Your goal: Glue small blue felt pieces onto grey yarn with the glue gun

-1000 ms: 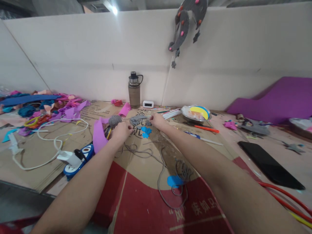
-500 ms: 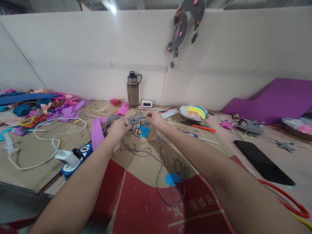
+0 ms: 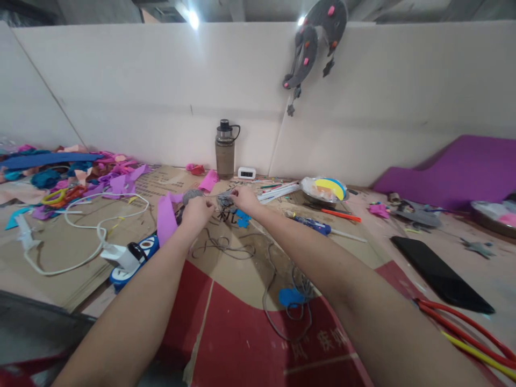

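Both of my arms reach forward over a cardboard sheet. My left hand is closed, pinching grey yarn just in front of a grey yarn ball. My right hand is closed too, gripping a small bunch of grey yarn that sits between the two hands. Loose grey yarn trails back across the cardboard to a tangle beside a blue felt piece. Small blue felt cut-outs lie under my right wrist.
A water bottle and a small white clock stand at the back wall. Felt scraps pile up at the left, with a white cable. A metal bowl, a glue gun and a black phone lie to the right.
My two hands have drawn closer together around the grey yarn bunch, the right hand moving left. The view has shifted slightly.
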Available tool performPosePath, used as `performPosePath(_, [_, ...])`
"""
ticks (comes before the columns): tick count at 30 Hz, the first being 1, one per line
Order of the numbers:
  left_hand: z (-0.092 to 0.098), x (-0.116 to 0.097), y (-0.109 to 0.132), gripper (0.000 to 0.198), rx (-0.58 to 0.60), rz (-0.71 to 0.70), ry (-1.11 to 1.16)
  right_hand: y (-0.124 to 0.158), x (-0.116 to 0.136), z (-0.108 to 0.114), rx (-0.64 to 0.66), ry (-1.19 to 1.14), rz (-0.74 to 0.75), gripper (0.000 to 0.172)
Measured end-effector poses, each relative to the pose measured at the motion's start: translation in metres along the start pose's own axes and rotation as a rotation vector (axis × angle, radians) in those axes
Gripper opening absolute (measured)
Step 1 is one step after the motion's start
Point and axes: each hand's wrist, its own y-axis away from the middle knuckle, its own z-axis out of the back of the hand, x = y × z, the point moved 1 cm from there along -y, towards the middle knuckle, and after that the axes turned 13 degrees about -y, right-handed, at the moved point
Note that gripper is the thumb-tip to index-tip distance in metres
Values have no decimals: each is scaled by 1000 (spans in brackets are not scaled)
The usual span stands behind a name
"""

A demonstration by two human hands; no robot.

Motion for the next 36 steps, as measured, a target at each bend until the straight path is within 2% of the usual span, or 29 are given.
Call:
performPosePath(6, [-1,1,-2,24,-22,25,20,-6,11,-11,19,63,-91,22])
performPosePath(13, [-2,4,-4,25,-41,15,54,-10,7,-18,4,64,-144,21])
performPosePath(17, [-2,3,-4,27,-39,11,42,-14,4,-16,-10,51,-116,22])
performPosePath(25, [-2,3,-2,25,-44,-28,59,-15,0,-9,-67,95,47,25])
performPosePath(32, [-4,3,-3,24,-26,-10,33,-12,-3,4,32,148,64,18])
performPosePath(36, [-4,2,-2,24,-18,-21,21,-9,-1,1,120,175,44,21])
